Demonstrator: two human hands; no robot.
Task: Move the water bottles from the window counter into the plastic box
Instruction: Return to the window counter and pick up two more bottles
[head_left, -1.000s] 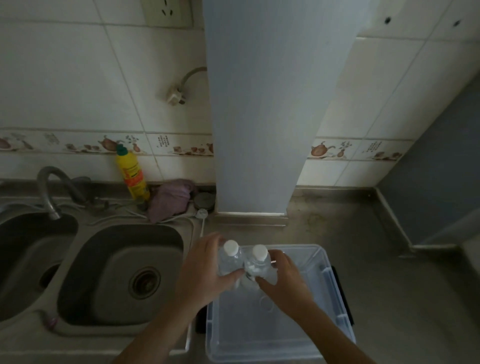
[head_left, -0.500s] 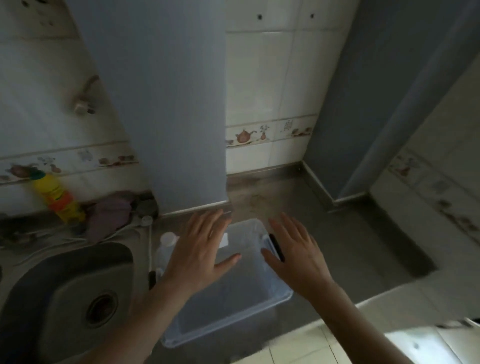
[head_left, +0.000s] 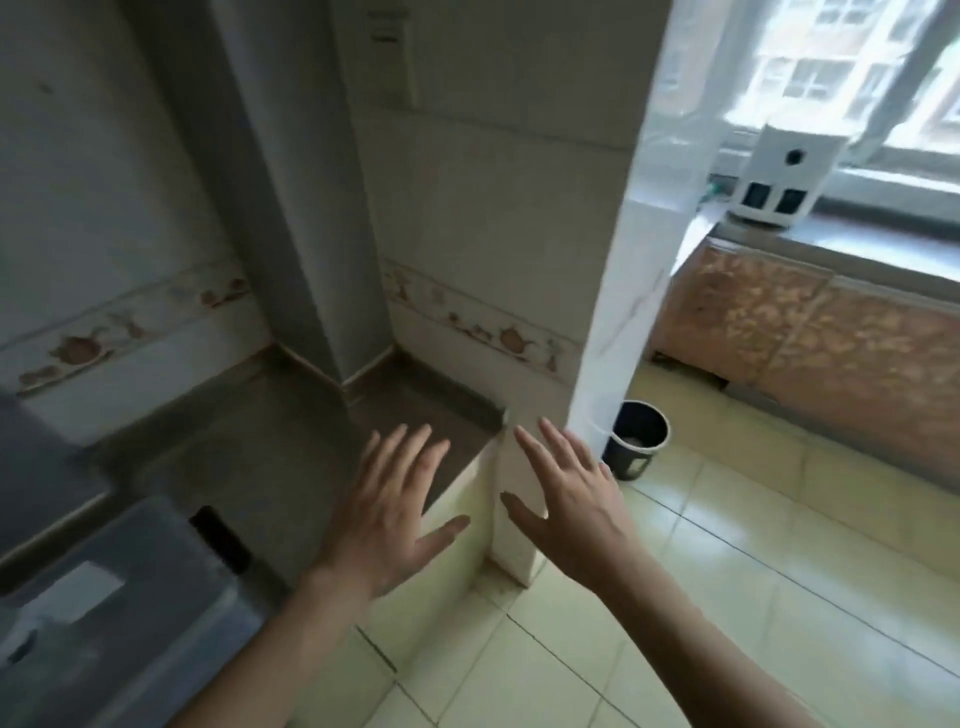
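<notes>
Hovering mid-air, left hand & right hand: fingers spread wide, holding & touching nothing.

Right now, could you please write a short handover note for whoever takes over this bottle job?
Left hand: open, fingers spread, holding nothing, in the air over the end of the dark counter.
Right hand: open, empty, out over the floor tiles.
Plastic box: on the counter at lower left; its contents cannot be made out in this blurred view.
Window counter: ahead on the right, with a white device on it; no bottles show on the visible part.
Done: cannot be confirmed from here.
Left: go to the window counter, check for remaining bottles, carry them back.
</notes>
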